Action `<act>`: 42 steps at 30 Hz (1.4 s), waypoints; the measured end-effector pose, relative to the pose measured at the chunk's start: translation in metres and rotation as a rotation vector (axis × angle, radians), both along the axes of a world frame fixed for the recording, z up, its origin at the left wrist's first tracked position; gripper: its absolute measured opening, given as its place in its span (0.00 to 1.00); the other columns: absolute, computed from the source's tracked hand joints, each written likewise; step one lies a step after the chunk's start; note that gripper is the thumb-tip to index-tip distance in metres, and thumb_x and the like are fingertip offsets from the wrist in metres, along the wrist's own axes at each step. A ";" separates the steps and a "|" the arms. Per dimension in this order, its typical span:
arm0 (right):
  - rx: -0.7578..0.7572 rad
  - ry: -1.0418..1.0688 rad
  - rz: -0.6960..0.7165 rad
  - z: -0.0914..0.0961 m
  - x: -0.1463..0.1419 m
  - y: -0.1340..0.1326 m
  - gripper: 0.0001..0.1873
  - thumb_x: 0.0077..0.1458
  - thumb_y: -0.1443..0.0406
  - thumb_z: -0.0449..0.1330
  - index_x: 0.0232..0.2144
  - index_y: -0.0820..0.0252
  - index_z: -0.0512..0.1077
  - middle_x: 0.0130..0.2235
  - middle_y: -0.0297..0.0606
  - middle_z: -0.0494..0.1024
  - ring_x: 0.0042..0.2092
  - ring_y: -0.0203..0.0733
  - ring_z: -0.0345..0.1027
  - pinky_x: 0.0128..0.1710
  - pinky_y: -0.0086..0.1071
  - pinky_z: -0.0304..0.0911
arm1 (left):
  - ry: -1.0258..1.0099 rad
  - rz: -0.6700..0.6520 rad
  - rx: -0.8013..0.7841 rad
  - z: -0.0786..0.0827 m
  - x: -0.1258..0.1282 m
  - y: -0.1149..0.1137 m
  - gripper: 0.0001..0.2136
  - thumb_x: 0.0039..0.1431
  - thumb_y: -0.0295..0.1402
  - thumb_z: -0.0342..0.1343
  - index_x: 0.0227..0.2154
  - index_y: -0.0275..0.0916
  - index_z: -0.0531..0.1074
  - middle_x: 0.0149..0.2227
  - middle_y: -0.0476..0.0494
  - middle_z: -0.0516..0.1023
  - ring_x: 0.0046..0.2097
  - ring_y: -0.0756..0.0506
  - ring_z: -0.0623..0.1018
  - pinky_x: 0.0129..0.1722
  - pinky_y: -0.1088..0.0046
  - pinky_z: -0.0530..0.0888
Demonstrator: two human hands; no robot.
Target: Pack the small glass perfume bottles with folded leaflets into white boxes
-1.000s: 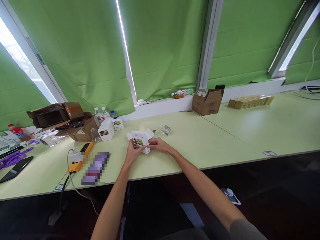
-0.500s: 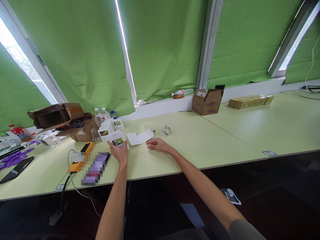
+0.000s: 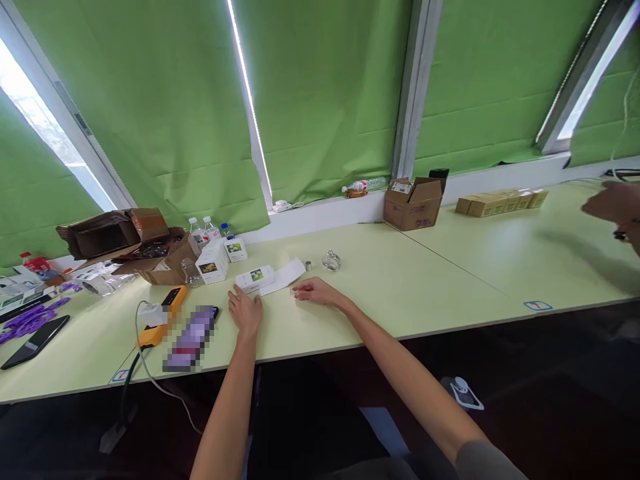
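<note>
The white carton (image 3: 254, 279) now lies behind the table's (image 3: 400, 287) front edge, apparently set down. Left hand (image 3: 245, 312): fingers apart; right hand (image 3: 319, 291): fingers curled, closure indeterminable.

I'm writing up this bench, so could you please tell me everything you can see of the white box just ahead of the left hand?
The white box looks like thin card, with a green and white picture; any print is too small to read. It lies on the pale table, its right end slightly farther from the person, beside a white sheet; whether they overlap is unclear. The left hand is at its near left side; contact is unclear.
</note>
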State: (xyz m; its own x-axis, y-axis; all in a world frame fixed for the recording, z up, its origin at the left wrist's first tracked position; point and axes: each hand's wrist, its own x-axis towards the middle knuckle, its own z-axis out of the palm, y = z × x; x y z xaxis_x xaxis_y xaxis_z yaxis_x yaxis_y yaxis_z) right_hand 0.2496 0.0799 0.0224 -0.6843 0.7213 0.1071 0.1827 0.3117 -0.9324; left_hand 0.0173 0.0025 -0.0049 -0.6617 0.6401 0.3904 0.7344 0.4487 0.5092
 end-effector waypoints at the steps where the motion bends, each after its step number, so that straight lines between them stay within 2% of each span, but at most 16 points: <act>1: 0.000 -0.008 -0.003 0.000 0.000 0.001 0.23 0.49 0.56 0.65 0.45 0.62 0.76 0.38 0.42 0.81 0.42 0.46 0.74 0.42 0.36 0.69 | 0.003 -0.017 0.014 0.000 0.000 0.000 0.37 0.56 0.39 0.54 0.64 0.29 0.46 0.64 0.20 0.52 0.64 0.29 0.58 0.60 0.51 0.59; 5: 0.007 -0.011 0.004 -0.003 0.000 0.003 0.22 0.49 0.56 0.65 0.45 0.61 0.76 0.38 0.40 0.81 0.42 0.45 0.74 0.43 0.36 0.68 | 0.081 -0.168 0.108 0.001 -0.002 0.002 0.32 0.57 0.35 0.52 0.63 0.34 0.51 0.66 0.27 0.49 0.66 0.32 0.52 0.62 0.52 0.57; 9: 0.002 0.004 0.006 -0.006 -0.001 0.006 0.22 0.49 0.56 0.64 0.45 0.61 0.76 0.37 0.39 0.80 0.41 0.44 0.73 0.42 0.36 0.68 | 0.183 -0.345 0.127 0.000 -0.002 0.009 0.24 0.58 0.27 0.48 0.58 0.36 0.61 0.65 0.32 0.55 0.68 0.36 0.49 0.64 0.51 0.51; 14: 0.019 0.024 0.004 -0.006 -0.001 0.006 0.20 0.49 0.57 0.64 0.42 0.62 0.76 0.33 0.37 0.80 0.38 0.43 0.73 0.38 0.33 0.67 | 0.203 -0.436 0.107 0.000 0.004 0.013 0.19 0.61 0.36 0.48 0.54 0.37 0.65 0.61 0.32 0.63 0.67 0.35 0.53 0.64 0.49 0.53; 20: 0.079 0.056 -0.064 -0.008 -0.002 0.007 0.12 0.51 0.57 0.60 0.28 0.61 0.73 0.30 0.37 0.78 0.32 0.39 0.71 0.34 0.31 0.66 | 0.283 -0.579 0.104 0.001 0.013 0.010 0.19 0.62 0.41 0.48 0.51 0.37 0.68 0.58 0.33 0.66 0.63 0.37 0.60 0.62 0.56 0.58; 22: 0.067 0.099 -0.103 -0.010 -0.003 0.008 0.11 0.51 0.58 0.60 0.32 0.61 0.71 0.31 0.37 0.77 0.32 0.38 0.71 0.34 0.30 0.66 | 0.299 -0.663 0.059 0.000 0.016 0.008 0.19 0.62 0.42 0.47 0.52 0.38 0.68 0.58 0.34 0.66 0.63 0.38 0.61 0.62 0.58 0.58; 24: 0.071 0.113 -0.146 -0.010 -0.003 0.008 0.14 0.52 0.58 0.61 0.39 0.60 0.69 0.31 0.35 0.77 0.31 0.37 0.70 0.33 0.30 0.66 | 0.294 -0.721 0.007 0.000 0.019 0.007 0.21 0.62 0.45 0.47 0.52 0.39 0.68 0.58 0.35 0.66 0.63 0.38 0.61 0.63 0.57 0.57; 27: 0.152 0.082 -0.171 -0.008 -0.002 0.006 0.26 0.52 0.59 0.61 0.53 0.58 0.63 0.34 0.35 0.76 0.31 0.36 0.70 0.33 0.30 0.66 | 0.231 -0.731 -0.061 0.001 0.020 0.006 0.23 0.60 0.49 0.48 0.53 0.42 0.68 0.59 0.37 0.67 0.63 0.38 0.61 0.63 0.55 0.54; 30: 0.258 0.033 -0.159 -0.004 0.000 0.002 0.37 0.52 0.60 0.62 0.62 0.52 0.55 0.41 0.38 0.75 0.31 0.35 0.69 0.35 0.30 0.65 | 0.185 -0.757 -0.095 0.004 0.020 0.003 0.25 0.59 0.52 0.49 0.54 0.46 0.69 0.59 0.39 0.67 0.63 0.37 0.62 0.63 0.55 0.55; 36: 0.446 -0.086 -0.189 -0.002 0.002 -0.001 0.32 0.54 0.57 0.61 0.60 0.50 0.63 0.48 0.41 0.74 0.32 0.36 0.67 0.41 0.35 0.65 | 0.181 -0.858 -0.070 0.010 0.021 -0.001 0.24 0.59 0.51 0.49 0.53 0.46 0.70 0.58 0.41 0.68 0.62 0.40 0.63 0.63 0.59 0.57; 42: 0.483 -0.090 -0.263 -0.009 -0.001 0.007 0.29 0.55 0.56 0.60 0.58 0.56 0.65 0.53 0.46 0.71 0.34 0.37 0.69 0.45 0.37 0.65 | 0.116 -0.765 -0.081 0.005 0.020 0.003 0.25 0.59 0.52 0.49 0.56 0.45 0.66 0.63 0.40 0.62 0.65 0.39 0.58 0.64 0.55 0.54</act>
